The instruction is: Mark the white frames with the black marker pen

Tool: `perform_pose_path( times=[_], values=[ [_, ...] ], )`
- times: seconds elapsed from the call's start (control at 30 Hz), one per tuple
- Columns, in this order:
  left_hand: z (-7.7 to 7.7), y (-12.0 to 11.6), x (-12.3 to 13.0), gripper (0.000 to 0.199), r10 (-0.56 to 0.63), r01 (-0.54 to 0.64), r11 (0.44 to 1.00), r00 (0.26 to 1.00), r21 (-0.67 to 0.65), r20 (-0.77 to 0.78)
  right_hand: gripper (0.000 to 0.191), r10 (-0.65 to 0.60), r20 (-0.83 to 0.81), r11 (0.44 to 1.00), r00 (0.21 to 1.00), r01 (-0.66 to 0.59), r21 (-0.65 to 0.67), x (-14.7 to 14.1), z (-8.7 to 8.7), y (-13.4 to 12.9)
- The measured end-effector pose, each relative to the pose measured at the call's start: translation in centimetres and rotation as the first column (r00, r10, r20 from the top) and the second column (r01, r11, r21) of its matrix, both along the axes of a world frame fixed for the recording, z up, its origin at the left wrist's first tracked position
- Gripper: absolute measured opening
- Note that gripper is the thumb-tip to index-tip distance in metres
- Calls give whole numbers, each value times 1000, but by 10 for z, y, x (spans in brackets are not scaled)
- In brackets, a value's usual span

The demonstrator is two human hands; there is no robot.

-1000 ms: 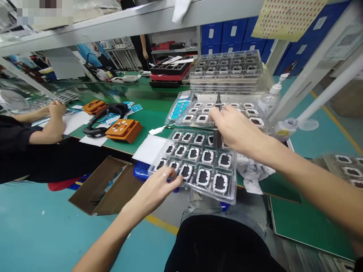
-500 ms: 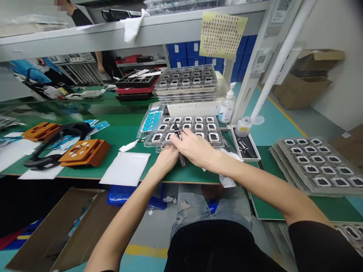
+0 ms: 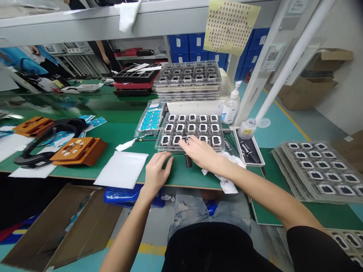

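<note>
My right hand (image 3: 198, 152) is closed around a black marker-like pen (image 3: 188, 161), which stands nearly upright at the front edge of a clear plastic tray (image 3: 186, 148). Rows of small white-framed parts with black centres fill that tray; my fingers cover some in the front row. Off the tray's front left corner, my left hand (image 3: 157, 172) rests over the green table, thumb and fingers apart, holding nothing. To its left lies a white foam sheet (image 3: 121, 169). A crumpled white cloth (image 3: 227, 183) is under my right forearm.
Orange fixtures (image 3: 78, 152) and a black headband-like device (image 3: 27, 160) occupy the left. Blue stickers (image 3: 150, 120) lie behind the foam sheet. A pump bottle (image 3: 230, 107) and a white box (image 3: 259, 163) are at right, with stacked trays (image 3: 317, 172) beyond.
My left hand has come away from the pen and moved left, its fingers spreading. The right hand keeps the pen. The tray now sits straighter, and the camera view has shifted slightly.
</note>
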State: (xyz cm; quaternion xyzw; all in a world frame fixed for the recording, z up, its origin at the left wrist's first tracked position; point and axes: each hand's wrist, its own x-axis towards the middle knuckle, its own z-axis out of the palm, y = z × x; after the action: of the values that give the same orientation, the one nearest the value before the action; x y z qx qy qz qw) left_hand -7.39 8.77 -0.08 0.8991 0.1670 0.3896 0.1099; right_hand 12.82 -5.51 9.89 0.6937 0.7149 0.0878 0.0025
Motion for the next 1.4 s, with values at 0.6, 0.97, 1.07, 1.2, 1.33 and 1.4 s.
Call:
perform_pose_path(
  times=[0.6, 0.97, 1.07, 1.2, 1.33, 1.4],
  values=[
    [-14, 18, -5, 38, 279, -142, 763, 952, -631, 124, 57, 74, -8, 992, 997, -73, 102, 22, -43, -8],
    [-19, 26, -3, 32, 299, -105, 706, 941, -700, 160, 51, 83, -75, 983, 994, -69, 173, 18, -43, -13],
    [-21, 27, -7, 32, 290, -92, 695, 944, -713, 161, 48, -3, -83, 979, 997, 19, 202, 21, -37, -38],
    [-23, 28, -9, 35, 285, -81, 682, 945, -727, 162, 56, -114, -332, 950, 936, 200, 239, 45, -16, -91],
    [-22, 25, -6, 30, 293, -87, 680, 943, -728, 160, 58, -180, -604, 936, 777, 324, 138, 89, 9, -138],
    [-21, 23, -2, 28, 299, -90, 677, 940, -730, 162, 50, -192, -639, 945, 745, 316, 84, 116, 11, -147]
  ],
)
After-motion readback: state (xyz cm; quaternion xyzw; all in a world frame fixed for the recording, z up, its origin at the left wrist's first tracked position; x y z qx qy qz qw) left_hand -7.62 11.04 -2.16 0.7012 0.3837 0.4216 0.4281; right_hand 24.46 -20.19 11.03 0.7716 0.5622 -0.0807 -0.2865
